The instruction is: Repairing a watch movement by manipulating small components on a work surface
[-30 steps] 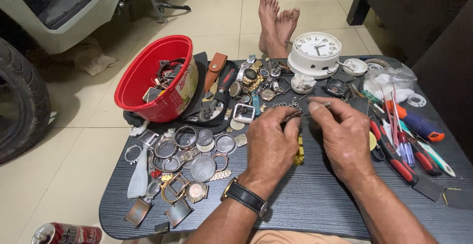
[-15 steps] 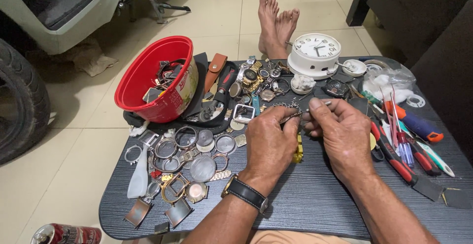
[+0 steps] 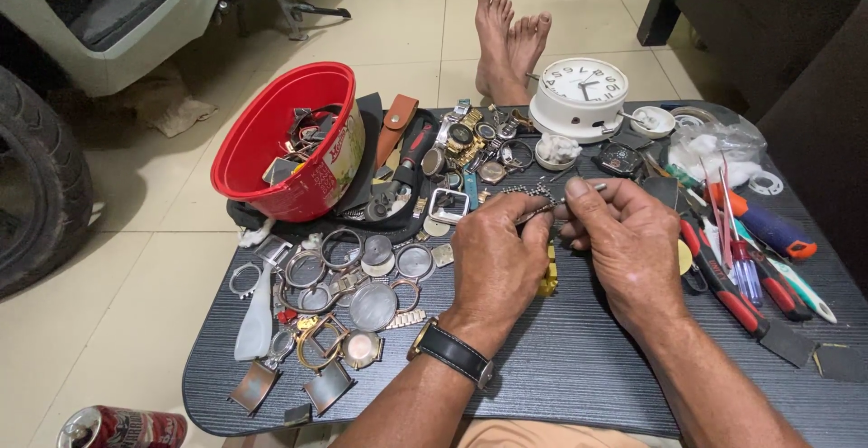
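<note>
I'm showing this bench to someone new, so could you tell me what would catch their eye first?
Probably the red bowl of watch parts at the far left of the dark table, and the white clock lying face up at the far edge. In the middle, the left hand and right hand meet over a metal watch bracelet, the right hand holding a thin tool; watch cases and rings lie scattered to the left.
</note>
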